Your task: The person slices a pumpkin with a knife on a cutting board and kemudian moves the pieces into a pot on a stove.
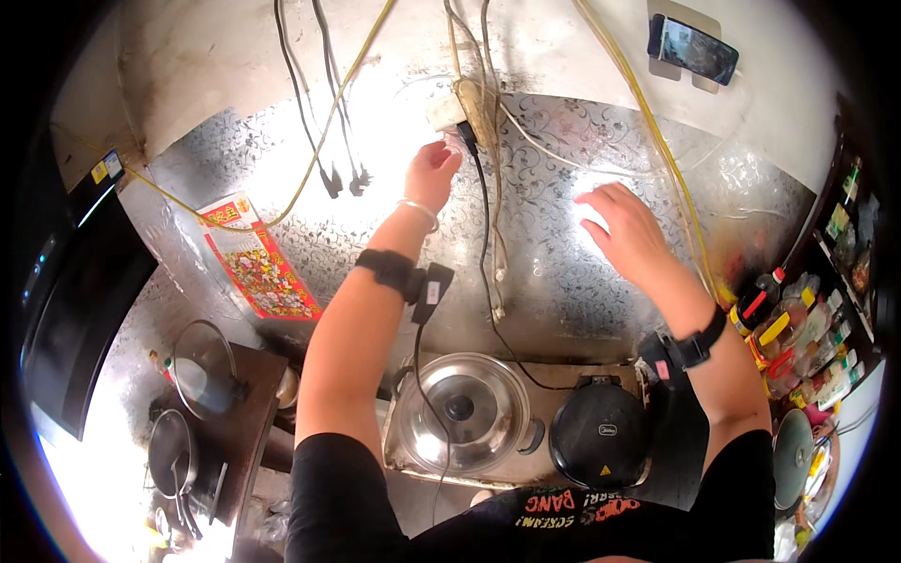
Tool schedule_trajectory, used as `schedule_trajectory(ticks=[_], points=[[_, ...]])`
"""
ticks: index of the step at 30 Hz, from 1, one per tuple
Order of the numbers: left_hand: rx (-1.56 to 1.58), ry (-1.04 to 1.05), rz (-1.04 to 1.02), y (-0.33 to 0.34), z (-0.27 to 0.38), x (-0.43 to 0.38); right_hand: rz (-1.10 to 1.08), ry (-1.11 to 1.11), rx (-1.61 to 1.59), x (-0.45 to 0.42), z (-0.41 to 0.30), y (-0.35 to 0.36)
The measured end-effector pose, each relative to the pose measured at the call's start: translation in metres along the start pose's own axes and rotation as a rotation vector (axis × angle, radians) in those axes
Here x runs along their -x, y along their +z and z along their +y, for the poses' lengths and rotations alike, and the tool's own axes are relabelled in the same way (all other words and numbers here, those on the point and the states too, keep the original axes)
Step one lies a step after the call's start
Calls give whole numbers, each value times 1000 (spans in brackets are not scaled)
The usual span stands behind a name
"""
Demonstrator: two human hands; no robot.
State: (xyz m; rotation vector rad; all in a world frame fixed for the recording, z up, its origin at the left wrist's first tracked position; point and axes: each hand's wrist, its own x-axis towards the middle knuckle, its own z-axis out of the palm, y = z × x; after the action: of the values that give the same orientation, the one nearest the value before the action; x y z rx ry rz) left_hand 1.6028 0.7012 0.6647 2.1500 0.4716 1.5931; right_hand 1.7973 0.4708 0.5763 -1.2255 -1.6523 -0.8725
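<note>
My left hand is raised against the wall, its fingers curled, just left of a black plug. Whether anything is between those fingers is hidden. The plug sits in a hanging power strip, beside a white adapter. From the plug, a black cord runs down to a round black electric griddle with its lid down. My right hand hovers before the patterned wall covering, thumb and fingers apart, holding nothing. Left of the griddle stands a lidded steel pot.
Two loose plugs dangle on the left. A yellow hose crosses the wall. A phone is mounted upper right. Seasoning bottles crowd the right shelf. A frying pan and a glass lid are lower left.
</note>
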Motion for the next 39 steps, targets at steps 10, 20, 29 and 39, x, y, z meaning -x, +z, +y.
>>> schedule_trajectory(ticks=[10, 20, 29, 39], points=[[288, 30, -141, 27, -16, -43, 309, -246, 401, -155, -15, 93], [176, 181, -15, 17, -26, -39, 186, -209, 481, -172, -27, 94], [297, 210, -137, -1, -56, -31, 188, -140, 449, -165, -9, 93], [98, 244, -440, 22, -25, 82, -182, 619, -467, 1, -18, 94]])
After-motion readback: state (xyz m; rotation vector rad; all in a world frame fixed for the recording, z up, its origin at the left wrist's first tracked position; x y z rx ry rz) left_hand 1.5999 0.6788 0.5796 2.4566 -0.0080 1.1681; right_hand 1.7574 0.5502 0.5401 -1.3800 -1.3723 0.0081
